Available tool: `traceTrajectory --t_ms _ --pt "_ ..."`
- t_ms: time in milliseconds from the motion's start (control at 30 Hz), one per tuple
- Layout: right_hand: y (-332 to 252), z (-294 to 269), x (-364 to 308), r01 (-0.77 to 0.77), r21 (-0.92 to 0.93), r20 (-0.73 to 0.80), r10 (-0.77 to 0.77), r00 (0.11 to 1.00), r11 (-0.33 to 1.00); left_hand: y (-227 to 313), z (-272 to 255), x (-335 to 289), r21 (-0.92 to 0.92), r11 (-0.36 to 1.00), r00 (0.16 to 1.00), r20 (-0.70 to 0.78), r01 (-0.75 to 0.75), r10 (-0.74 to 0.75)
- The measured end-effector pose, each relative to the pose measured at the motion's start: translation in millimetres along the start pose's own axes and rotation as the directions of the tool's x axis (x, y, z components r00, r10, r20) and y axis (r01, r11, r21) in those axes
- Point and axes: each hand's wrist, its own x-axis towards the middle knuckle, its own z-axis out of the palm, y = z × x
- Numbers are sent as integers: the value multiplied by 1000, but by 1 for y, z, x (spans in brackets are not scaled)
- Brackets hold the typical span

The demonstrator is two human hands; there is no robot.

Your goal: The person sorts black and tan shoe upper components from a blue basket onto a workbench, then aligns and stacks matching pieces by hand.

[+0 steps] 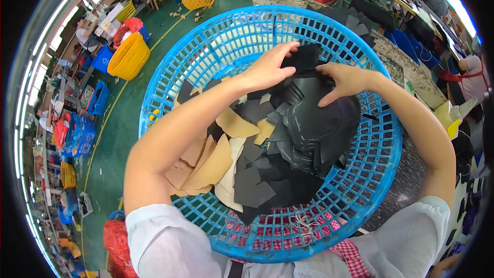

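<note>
A round blue plastic basket (pixel 383 159) sits close in front of me, holding several black cut pieces (pixel 309 123) and tan cut pieces (pixel 211 164) of flat material. My left hand (pixel 267 67) lies on the far side of the black pile, fingers curled over a black piece (pixel 303 57). My right hand (pixel 346 80) presses on the same pile just beside it, fingers bent down onto a black piece. Both forearms reach over the basket from below. A red checked cloth (pixel 288 224) shows through the basket's near wall.
A stone-topped workbench (pixel 411 72) lies under and right of the basket with more black pieces (pixel 360 18) on it. Yellow baskets (pixel 128 56) and blue crates (pixel 103 62) stand on the green floor at left. Other people (pixel 471 74) work at the right.
</note>
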Motion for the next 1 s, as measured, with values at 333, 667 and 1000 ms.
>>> traceTrajectory --t_ms 333,667,1000 --pt "-12 -27 -13 -116 193 46 109 993 974 21 5 -23 -245 956 948 308 162 -81" --pt "-38 -18 -28 166 149 -57 -159 986 975 51 29 -44 -349 937 993 -111 -6 -35" --pt "-64 -26 -69 382 0 -151 -377 914 924 46 21 -69 -570 717 884 445 402 -142"
